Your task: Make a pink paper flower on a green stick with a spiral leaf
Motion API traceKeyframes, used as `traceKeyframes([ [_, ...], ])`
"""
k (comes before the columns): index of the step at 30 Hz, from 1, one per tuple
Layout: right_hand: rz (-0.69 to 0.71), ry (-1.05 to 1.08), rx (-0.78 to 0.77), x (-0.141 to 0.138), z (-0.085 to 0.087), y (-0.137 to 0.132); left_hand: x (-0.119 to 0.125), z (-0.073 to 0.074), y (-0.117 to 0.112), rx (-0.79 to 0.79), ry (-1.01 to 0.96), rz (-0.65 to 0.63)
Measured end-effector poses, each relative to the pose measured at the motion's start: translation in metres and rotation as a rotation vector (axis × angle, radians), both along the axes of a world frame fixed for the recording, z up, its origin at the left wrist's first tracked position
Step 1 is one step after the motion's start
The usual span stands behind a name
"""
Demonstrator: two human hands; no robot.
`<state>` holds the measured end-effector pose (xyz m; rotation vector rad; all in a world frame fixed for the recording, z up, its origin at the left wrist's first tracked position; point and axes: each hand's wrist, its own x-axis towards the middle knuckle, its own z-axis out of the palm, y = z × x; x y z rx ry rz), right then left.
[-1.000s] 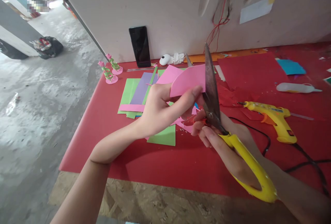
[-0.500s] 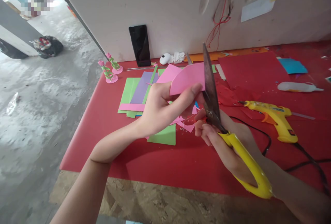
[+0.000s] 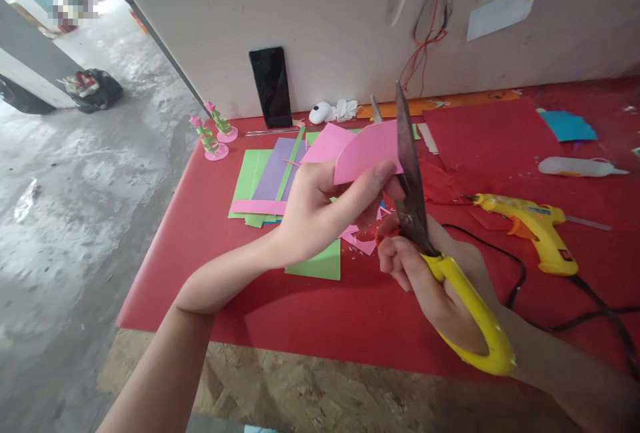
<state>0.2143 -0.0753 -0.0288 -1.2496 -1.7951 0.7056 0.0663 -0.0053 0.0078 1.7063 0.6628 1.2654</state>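
Now, the left hand (image 3: pixel 320 210) is up over the middle of the red worktop (image 3: pixel 300 316), thumb and fingers pinched on a curved piece of pink paper (image 3: pixel 367 150), wrist bent inward. The right hand (image 3: pixel 430 273) is nearer the front edge, fingers wrapped through the yellow loop of the scissors (image 3: pixel 411 173). The blades are parted and point up, with the paper's right edge between them. Toward the right edge lies a yellow glue gun (image 3: pixel 535 223), its sticker too small to read. A dark phone (image 3: pixel 273 86) leans upright at the far edge.
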Motion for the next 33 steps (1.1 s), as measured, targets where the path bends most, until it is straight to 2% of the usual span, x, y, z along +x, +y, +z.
traceKeyframes([
  [7, -0.013, -0.051, 0.074, -0.002, 0.007, 0.000, -0.003, -0.002, 0.003, -0.023, -0.016, -0.056],
  [14, -0.032, -0.064, 0.019, -0.003, 0.021, -0.005, -0.008, 0.000, 0.005, -0.064, -0.005, -0.070],
  [21, -0.064, -0.069, -0.005, -0.002, 0.019, -0.005, -0.008, 0.002, 0.010, -0.038, -0.062, -0.070],
  [33, -0.093, -0.081, -0.008, 0.000, 0.018, -0.004, -0.006, -0.002, 0.014, 0.047, -0.118, 0.027],
])
